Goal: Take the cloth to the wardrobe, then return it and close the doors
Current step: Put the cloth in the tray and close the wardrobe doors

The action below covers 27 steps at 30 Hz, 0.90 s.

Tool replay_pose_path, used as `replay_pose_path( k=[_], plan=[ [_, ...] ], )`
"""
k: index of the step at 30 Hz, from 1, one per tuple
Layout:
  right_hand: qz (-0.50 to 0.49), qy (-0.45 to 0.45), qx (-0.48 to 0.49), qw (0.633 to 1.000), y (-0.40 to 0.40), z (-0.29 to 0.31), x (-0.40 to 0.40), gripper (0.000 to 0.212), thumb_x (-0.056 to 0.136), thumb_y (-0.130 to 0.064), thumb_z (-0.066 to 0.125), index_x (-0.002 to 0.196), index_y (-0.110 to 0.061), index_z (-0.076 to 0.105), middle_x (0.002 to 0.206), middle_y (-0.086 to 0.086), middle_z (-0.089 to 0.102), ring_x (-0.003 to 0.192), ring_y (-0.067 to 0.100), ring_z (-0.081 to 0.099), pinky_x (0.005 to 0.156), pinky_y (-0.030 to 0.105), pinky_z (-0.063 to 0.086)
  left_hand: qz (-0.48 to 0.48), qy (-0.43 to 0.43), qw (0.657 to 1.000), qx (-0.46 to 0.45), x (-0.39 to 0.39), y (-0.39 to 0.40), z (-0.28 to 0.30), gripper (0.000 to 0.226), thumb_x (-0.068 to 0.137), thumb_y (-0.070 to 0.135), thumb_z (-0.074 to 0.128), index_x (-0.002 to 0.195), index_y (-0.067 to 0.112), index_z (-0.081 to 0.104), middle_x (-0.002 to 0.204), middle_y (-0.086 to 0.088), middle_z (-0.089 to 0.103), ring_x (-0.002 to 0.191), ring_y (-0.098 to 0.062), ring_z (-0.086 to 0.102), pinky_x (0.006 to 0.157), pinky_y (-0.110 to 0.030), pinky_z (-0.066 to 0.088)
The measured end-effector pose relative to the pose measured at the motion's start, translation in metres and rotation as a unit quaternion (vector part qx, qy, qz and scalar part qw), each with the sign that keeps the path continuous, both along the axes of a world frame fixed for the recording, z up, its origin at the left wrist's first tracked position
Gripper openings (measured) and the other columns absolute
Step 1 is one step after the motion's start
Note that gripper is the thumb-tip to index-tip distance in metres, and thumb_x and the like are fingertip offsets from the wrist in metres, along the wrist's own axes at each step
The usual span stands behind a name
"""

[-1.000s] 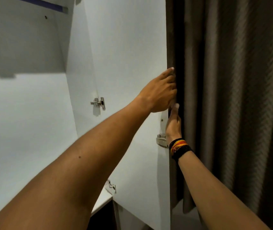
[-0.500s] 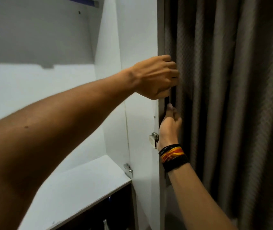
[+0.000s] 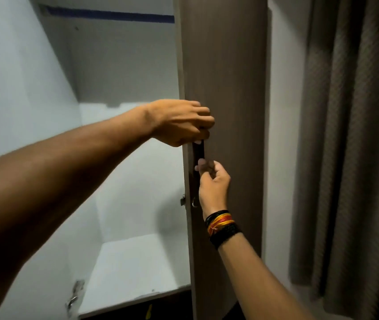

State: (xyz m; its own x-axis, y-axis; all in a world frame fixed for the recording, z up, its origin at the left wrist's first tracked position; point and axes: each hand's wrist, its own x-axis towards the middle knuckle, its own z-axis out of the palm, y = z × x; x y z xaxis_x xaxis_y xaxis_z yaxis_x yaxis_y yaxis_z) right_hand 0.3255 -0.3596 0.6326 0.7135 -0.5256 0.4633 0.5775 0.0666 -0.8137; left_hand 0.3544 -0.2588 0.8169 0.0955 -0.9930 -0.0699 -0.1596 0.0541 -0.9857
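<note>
Both hands, the left hand [image 3: 181, 122] and right hand [image 3: 212, 181], grip the dark vertical handle [image 3: 199, 150] of the brown wood-grain wardrobe door [image 3: 225, 77], apparently mid-closing; the cloth is not visible.

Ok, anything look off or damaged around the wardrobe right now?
Nothing damaged or askew. The brown door stands partly open, both hands on its dark handle: left hand above, right hand below. No cloth in view.
</note>
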Motion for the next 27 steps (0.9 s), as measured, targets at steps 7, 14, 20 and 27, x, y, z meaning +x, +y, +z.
replay_pose_path(
  k=[7, 14, 20, 27],
  plan=[
    [0.017, 0.023, -0.018, 0.999, 0.019, 0.003, 0.069, 0.034, 0.096, 0.006, 0.051, 0.09, -0.019, 0.072, 0.086, -0.003, 0.075, 0.085, 0.007, 0.072, 0.084, 0.028, 0.059, 0.156, 0.061, 0.982, -0.09, 0.024, 0.006, -0.006, 0.023, 0.101, 0.025, 0.057, 0.119, 0.021, 0.071, 0.118, -0.001, 0.058, 0.114, -0.024, 0.054, 0.087, -0.036, 0.053],
    [0.023, 0.051, -0.062, 0.997, 0.019, 0.006, 0.118, 0.016, 0.097, -0.004, 0.06, 0.092, -0.013, 0.074, 0.078, -0.012, 0.073, 0.066, -0.013, 0.064, 0.065, 0.009, 0.049, 0.23, 0.068, 0.957, -0.163, 0.059, 0.004, -0.014, 0.022, 0.099, 0.023, 0.062, 0.116, 0.015, 0.074, 0.121, -0.004, 0.062, 0.113, -0.022, 0.054, 0.082, -0.032, 0.054],
    [0.024, 0.074, -0.07, 0.995, 0.022, 0.008, 0.136, 0.024, 0.095, 0.0, 0.057, 0.094, -0.016, 0.074, 0.084, -0.009, 0.077, 0.085, 0.003, 0.071, 0.061, 0.012, 0.046, 0.237, 0.063, 0.951, -0.186, 0.078, 0.002, -0.021, 0.027, 0.1, 0.02, 0.06, 0.124, 0.011, 0.069, 0.128, -0.006, 0.061, 0.116, -0.022, 0.053, 0.081, -0.029, 0.048],
    [0.005, 0.066, -0.093, 0.993, 0.026, 0.004, 0.158, 0.028, 0.093, 0.003, 0.056, 0.098, -0.018, 0.075, 0.089, -0.008, 0.077, 0.092, 0.01, 0.071, 0.074, 0.024, 0.056, 0.239, 0.054, 0.949, -0.198, 0.1, 0.007, -0.025, 0.027, 0.099, 0.022, 0.062, 0.122, 0.01, 0.069, 0.124, -0.007, 0.061, 0.11, -0.021, 0.053, 0.08, -0.029, 0.051]
  ],
)
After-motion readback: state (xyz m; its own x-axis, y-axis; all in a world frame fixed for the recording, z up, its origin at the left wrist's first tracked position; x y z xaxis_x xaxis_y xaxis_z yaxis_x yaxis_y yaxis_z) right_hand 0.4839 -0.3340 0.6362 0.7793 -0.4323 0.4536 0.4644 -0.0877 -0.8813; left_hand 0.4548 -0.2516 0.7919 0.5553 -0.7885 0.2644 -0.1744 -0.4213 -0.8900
